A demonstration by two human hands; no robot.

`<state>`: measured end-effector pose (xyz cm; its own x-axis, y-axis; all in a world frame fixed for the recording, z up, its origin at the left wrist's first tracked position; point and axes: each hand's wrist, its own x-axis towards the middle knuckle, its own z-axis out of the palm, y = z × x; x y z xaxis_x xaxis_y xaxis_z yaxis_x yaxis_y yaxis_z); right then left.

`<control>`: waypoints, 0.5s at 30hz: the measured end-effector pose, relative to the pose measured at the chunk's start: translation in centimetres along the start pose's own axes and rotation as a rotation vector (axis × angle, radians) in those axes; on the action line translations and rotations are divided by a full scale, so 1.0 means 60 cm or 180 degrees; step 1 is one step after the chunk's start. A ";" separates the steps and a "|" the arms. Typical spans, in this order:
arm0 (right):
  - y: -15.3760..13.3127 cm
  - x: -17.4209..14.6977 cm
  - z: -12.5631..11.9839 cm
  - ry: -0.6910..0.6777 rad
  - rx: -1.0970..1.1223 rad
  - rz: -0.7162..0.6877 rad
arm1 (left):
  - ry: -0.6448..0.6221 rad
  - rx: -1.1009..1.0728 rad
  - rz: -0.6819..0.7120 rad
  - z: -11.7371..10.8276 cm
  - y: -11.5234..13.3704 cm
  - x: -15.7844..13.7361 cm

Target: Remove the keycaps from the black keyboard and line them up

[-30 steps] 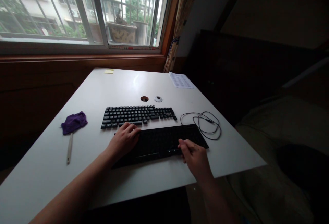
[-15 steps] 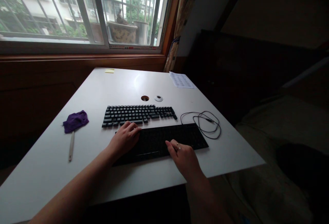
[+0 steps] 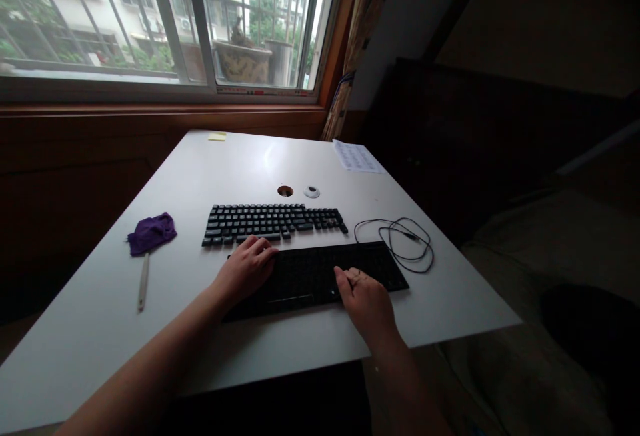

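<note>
A black keyboard base (image 3: 300, 283), dark and hard to make out in detail, lies at a slight slant near the table's front. My left hand (image 3: 249, 265) is on its left end, with fingers bent over the far edge and gripping it. My right hand (image 3: 365, 293) is closed above the right half, thumb pressed against the curled fingers; what it holds is hidden. Just left of that hand, a small dark piece (image 3: 335, 293) shows on the base. Behind the base, many loose dark keycaps (image 3: 255, 219) are laid out in keyboard order.
A black cable (image 3: 425, 243) loops right of the base. At left lie a purple cloth (image 3: 153, 233) and a light-coloured stick (image 3: 143, 283) reaching out from under it. Farther back are a cable hole (image 3: 285, 191), a round white cover (image 3: 311, 192), printed paper (image 3: 357, 156) and a yellow note (image 3: 217, 137).
My right hand has shifted slightly right over the base, and a small dark piece now shows beside its thumb. My left hand stays in place; the whole view has moved a little.
</note>
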<state>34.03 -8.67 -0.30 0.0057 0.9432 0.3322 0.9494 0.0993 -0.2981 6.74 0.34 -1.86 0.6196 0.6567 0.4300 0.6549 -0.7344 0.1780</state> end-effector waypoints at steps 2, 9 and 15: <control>0.007 0.003 -0.004 -0.0053 0.0140 0.0103 | -0.0006 -0.0012 0.0006 0.000 0.000 0.000; 0.022 0.011 0.004 -0.0203 0.0813 0.0448 | -0.0036 -0.0041 -0.0011 0.001 -0.002 -0.001; 0.035 0.015 0.009 -0.0196 0.0972 0.0597 | -0.0059 -0.0007 0.0005 0.005 -0.004 -0.002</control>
<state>35.86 -7.40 -1.13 0.1430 0.9704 0.1947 0.7960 0.0042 -0.6053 6.64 0.49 -2.20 0.6286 0.6585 0.4139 0.6529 -0.7359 0.1794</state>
